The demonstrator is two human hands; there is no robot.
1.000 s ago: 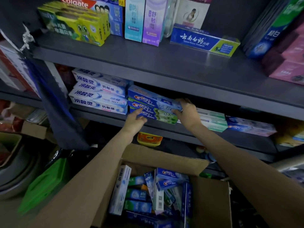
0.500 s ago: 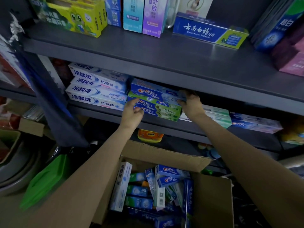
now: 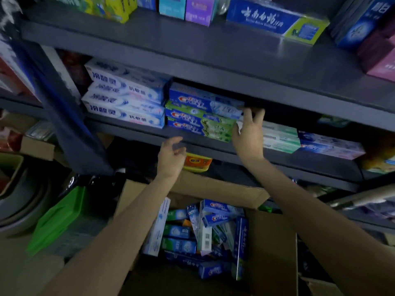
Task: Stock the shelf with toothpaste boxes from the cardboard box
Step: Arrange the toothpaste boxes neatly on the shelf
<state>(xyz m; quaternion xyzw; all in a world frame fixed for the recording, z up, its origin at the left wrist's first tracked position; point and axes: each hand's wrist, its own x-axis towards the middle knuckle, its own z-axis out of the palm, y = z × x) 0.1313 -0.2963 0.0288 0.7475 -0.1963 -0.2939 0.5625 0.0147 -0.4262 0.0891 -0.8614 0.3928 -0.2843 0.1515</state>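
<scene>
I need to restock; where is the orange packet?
The orange packet lies under the middle shelf, between the left hand and the right hand.

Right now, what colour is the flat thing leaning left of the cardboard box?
Bright green; the flat plastic piece shows in the head view.

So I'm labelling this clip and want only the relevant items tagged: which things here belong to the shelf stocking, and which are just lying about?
Part of the job:
- cardboard box of toothpaste boxes
- blue stack on the middle shelf
- right hand at the stack's end
- left hand, empty

Just lying about:
- green bag
- orange packet
- grey basins
</scene>
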